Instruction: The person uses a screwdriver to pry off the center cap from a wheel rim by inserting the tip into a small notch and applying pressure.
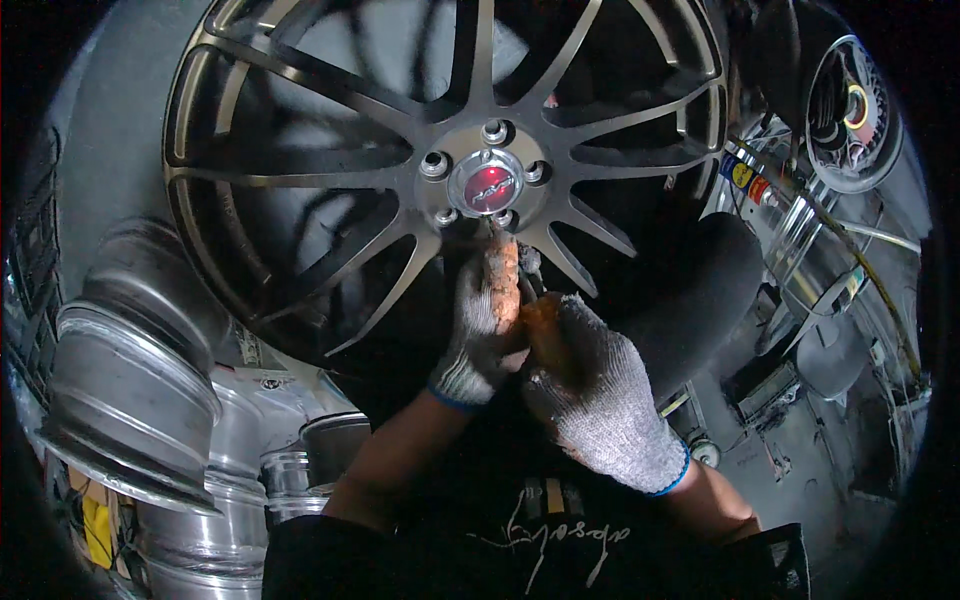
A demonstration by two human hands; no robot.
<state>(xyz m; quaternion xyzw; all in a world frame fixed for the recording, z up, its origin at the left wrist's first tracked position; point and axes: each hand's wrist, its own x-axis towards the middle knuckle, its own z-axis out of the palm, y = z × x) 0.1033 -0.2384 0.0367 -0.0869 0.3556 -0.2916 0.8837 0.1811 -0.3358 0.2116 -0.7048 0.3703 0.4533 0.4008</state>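
A dark bronze multi-spoke alloy wheel fills the upper middle, with a chrome-and-red centre cap ringed by five bolt holes. Just below the hub, my left hand, in a grey knit glove with worn orange on the fingers, is closed around something small I cannot make out. My right hand, gloved likewise, is closed beside it on the right, lower down. A dark metal piece shows between the hands; what exactly each holds is hidden by the fingers.
Bare silver wheel barrels are stacked at the left, with yellow items below. At the right stand a spoked rim, spray cans, a yellowish hose, metal framework and a dark curved object.
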